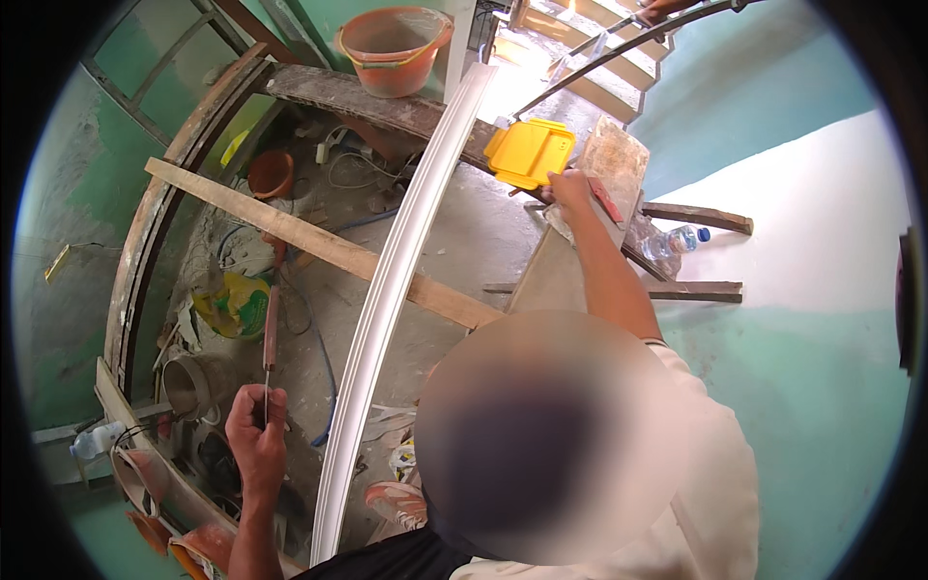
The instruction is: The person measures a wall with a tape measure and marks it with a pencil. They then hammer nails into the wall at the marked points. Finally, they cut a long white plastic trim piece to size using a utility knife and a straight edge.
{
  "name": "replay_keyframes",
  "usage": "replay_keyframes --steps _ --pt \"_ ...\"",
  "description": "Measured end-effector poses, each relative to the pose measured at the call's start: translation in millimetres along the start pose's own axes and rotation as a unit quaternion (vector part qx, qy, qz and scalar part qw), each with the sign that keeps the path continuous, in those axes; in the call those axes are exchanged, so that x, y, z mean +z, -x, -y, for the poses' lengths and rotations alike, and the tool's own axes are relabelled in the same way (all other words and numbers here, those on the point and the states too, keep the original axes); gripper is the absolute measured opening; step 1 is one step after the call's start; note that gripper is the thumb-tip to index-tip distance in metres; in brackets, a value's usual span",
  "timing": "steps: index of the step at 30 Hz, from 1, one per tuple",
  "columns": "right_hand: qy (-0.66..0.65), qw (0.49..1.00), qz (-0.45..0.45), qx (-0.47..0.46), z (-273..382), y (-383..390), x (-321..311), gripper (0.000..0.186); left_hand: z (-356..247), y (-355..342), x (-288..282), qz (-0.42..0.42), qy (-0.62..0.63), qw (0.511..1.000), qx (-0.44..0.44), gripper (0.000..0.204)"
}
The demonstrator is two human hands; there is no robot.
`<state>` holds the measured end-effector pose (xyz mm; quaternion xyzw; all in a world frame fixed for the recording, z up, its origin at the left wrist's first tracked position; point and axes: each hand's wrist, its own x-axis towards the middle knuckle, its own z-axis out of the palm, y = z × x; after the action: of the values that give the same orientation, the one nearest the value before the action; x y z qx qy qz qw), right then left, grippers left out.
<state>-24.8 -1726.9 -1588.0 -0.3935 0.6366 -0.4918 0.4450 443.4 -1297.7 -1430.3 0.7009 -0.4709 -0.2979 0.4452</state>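
My left hand point(256, 435) rises from the lower left, closed round the narrow metal part of a tool point(271, 329), its pinkish handle pointing up. A long white moulding point(396, 290) slants upward to the right of that hand. A co-worker point(715, 464), head blurred, fills the lower right in a cream top, one arm stretched up to a yellow plastic box point(530, 150), fingers at its near edge. A red object point(607, 203) lies on the plank point(614, 159) beside that hand. My right hand is not in view.
A wooden batten point(251, 217) crosses the debris-strewn floor inside a curved frame point(140, 261). An orange bucket point(391, 60) stands at the back, a smaller one point(271, 174) below. Plastic bottles point(675, 242) lie right and far left. Stairs point(590, 68) rise behind, another person's hand point(657, 12) above them.
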Motion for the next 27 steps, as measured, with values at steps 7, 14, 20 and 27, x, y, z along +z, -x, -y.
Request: replay_keyframes --steps 7,14,20,27 --pt "-0.064 0.992 -0.018 0.106 -37.1 -56.2 97.1 0.013 1.8 -6.9 2.9 -0.010 -0.042 0.999 -0.008 0.018" --pt "0.024 0.999 0.014 -0.043 -22.3 -65.0 41.3 0.025 6.8 -21.8 17.2 0.005 -0.020 1.000 0.011 0.019" --pt "0.472 0.857 -0.090 -0.184 -27.7 42.0 -75.6 0.055 20.3 -18.5 -6.0 -0.009 0.035 0.999 0.008 0.021" --pt "0.581 0.791 -0.001 -0.194 -84.4 138.8 -118.4 0.057 25.9 19.3 -40.2 0.036 0.127 0.990 0.051 0.020"
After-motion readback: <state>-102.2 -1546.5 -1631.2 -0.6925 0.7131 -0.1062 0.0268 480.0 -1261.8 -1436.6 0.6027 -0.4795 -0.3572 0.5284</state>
